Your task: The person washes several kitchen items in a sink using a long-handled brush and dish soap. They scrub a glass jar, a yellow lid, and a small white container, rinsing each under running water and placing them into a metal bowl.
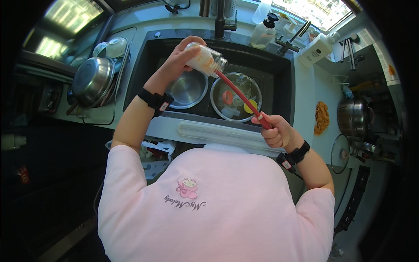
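My left hand (184,55) grips a clear jar (205,59) with a threaded mouth, tilted on its side over the sink. White and orange matter shows through its wall. In my right hand (277,131) is the end of a red-handled brush (240,95), whose far end goes into the jar's mouth; its head is hidden inside. Below the brush, a round metal basin (213,104) stands in the dark sink (278,65). It holds water, a yellow lid (250,106), an orange-red ring (227,97) and several clear parts. Another metal basin (187,91) sits to its left, partly behind my left arm.
A dark faucet (221,24) rises at the sink's back edge, with a pump bottle (263,32) and a smaller tap (288,45) to its right. A dish rack at left carries a metal pot (93,80) and bowls (116,47). An orange-brown cloth (322,118) lies on the right counter.
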